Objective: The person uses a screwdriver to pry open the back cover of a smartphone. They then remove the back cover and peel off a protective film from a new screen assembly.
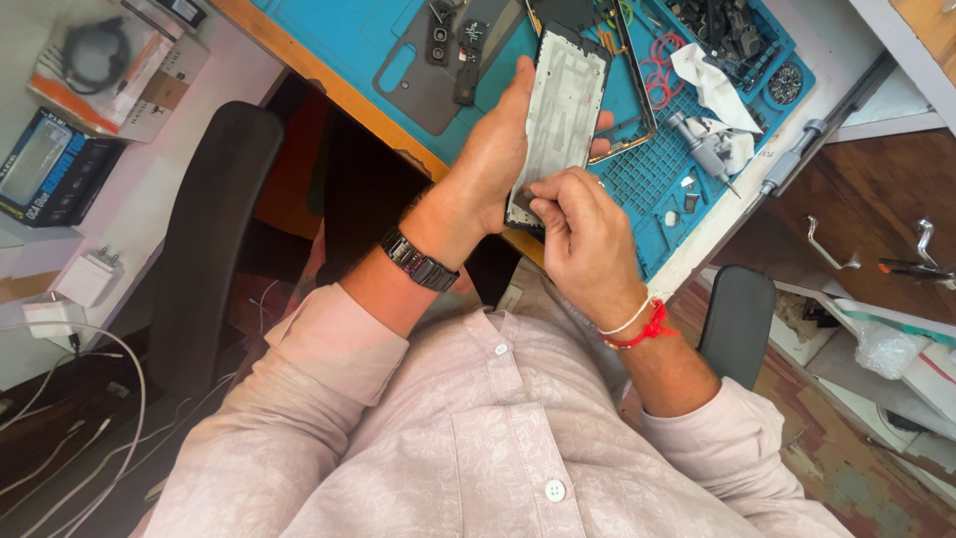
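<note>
- Holding a phone frame (561,120) upright over the near edge of the table (299,60), the left hand (498,154) wraps it from behind, thumb along the left edge and fingertips showing past the right edge.
- Right hand (588,234) works at the frame's lower corner; its fingers (550,194) are curled tight together, pinching at something small there. What they pinch is too small to tell.
- Handling, as a judgement: the frame looks thin, flat and light, stiff along its length but likely to flex or crack if twisted. The pale inner face looks smooth, so possibly slippery. Best held by the long edges, as the left hand does, not by the face.
- Count: one frame in hand; one dark back cover (428,70) lying on the blue mat (349,35); a second bare frame (637,120) lying just behind the held one.
- One screwdriver-like tool (702,154), one crumpled white wipe (709,85), one red loop of wire (662,60).
- Small parts in the mat's tray (732,30): too many and too small to count.
- Wrists: one dark watch (418,261) on the left, one red-and-white thread band (637,327) on the right.
</note>
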